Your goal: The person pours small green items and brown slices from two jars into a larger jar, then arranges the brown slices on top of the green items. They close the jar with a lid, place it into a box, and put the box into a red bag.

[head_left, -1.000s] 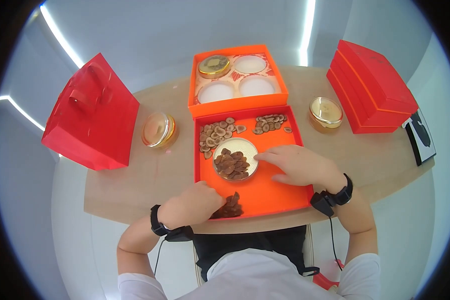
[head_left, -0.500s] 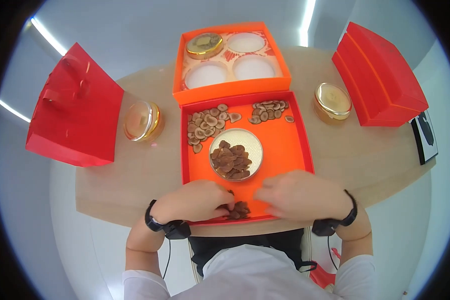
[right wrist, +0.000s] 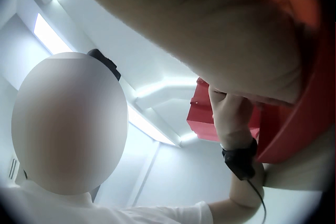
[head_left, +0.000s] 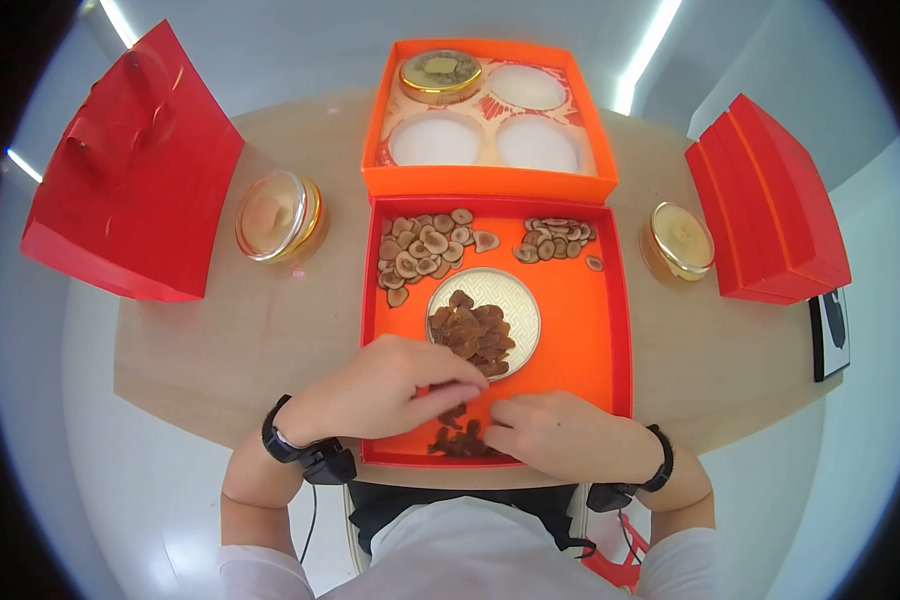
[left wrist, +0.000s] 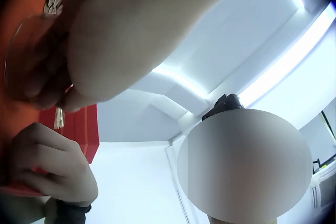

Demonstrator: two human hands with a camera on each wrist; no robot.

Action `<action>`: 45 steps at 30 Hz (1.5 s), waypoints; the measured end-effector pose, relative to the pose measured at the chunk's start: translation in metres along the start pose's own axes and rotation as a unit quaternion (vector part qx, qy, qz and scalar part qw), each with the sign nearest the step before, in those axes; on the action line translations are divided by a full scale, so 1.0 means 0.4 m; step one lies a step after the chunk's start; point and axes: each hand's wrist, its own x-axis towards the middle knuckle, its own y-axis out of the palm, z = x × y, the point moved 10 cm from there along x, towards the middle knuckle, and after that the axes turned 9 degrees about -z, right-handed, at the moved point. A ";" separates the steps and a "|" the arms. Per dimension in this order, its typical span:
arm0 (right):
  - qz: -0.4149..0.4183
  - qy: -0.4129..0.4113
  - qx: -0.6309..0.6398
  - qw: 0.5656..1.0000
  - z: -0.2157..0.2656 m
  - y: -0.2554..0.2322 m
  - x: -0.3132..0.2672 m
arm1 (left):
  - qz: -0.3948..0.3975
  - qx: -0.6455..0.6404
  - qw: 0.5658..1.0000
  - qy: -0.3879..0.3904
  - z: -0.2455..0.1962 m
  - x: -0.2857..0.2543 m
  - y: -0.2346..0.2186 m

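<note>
In the head view, a round gold tray (head_left: 518,310) heaped with brown slices (head_left: 475,330) stands in the red-rimmed orange box (head_left: 570,320). The left hand (head_left: 385,385) reaches over the tray's near edge, fingers loosely extended, with nothing visible between fingertips and thumb. Dark slices (head_left: 460,440) lie by the box's near wall, and the right hand (head_left: 570,435) is beside them with bent fingers; whether it pinches one is hidden. The left wrist view shows the left hand (left wrist: 115,35) in front of the tray and the right hand (left wrist: 52,166) below it.
Pale ringed slices form a left pile (head_left: 425,250) and a right pile (head_left: 555,240). Behind stands an orange box (head_left: 490,182) with one jar (head_left: 440,75). Jars flank the boxes, left (head_left: 280,215) and right (head_left: 678,240), with a red bag (head_left: 140,190) and red boxes (head_left: 770,210) outside them.
The left hand has moved from the near-left slices up and right to the tray's near edge. The right hand has come from the tray's right side down to the near slices.
</note>
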 end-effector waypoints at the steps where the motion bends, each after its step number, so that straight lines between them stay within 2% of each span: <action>1: 0.004 0.003 0.010 1.000 -0.001 -0.004 -0.002 | -0.051 0.002 0.999 0.008 0.001 0.006 -0.019; 4: 0.015 0.010 0.048 0.999 -0.002 -0.014 -0.011 | -0.112 0.034 0.993 0.008 0.023 0.014 -0.039; 6: 0.022 0.007 0.077 0.997 -0.004 -0.029 -0.012 | -0.121 0.057 0.991 0.018 0.024 0.017 -0.036; 9: -0.001 0.103 0.149 0.983 -0.038 -0.072 -0.009 | -0.116 0.101 0.988 0.031 0.018 0.015 -0.027; 13: -0.131 0.161 0.218 0.954 -0.091 -0.143 -0.009 | -0.111 0.108 0.987 0.050 0.025 0.014 -0.016; 16: -0.240 0.219 0.225 0.919 -0.151 -0.174 -0.027 | -0.089 0.102 0.990 0.028 0.019 0.019 -0.017; 19: -0.264 0.268 0.237 0.896 -0.201 -0.170 -0.041 | -0.093 0.089 0.991 0.030 0.018 0.021 -0.020; 25: -0.300 0.261 0.197 0.896 -0.199 -0.191 -0.044 | -0.105 0.036 0.991 -0.070 0.022 0.016 -0.057; 28: -0.226 0.186 0.134 0.947 -0.144 -0.192 -0.027 | -0.055 0.025 0.997 -0.039 -0.005 -0.003 -0.067; 30: -0.129 0.121 0.096 0.980 -0.100 -0.147 -0.025 | -0.004 0.078 0.997 -0.011 -0.023 -0.016 -0.056; 31: -0.079 0.084 0.075 0.990 -0.078 -0.122 -0.023 | 0.020 0.104 0.994 0.003 -0.026 -0.026 -0.047; 34: 0.032 0.059 0.060 0.996 -0.043 -0.055 -0.028 | 0.088 0.172 0.980 0.039 -0.005 -0.049 0.013; 40: 0.036 0.044 0.043 0.997 -0.047 -0.007 -0.032 | 0.167 0.218 0.961 0.015 0.032 -0.058 0.096; 45: 0.047 0.052 0.058 0.996 -0.050 -0.001 -0.033 | 0.192 0.173 0.966 0.002 0.047 -0.054 0.116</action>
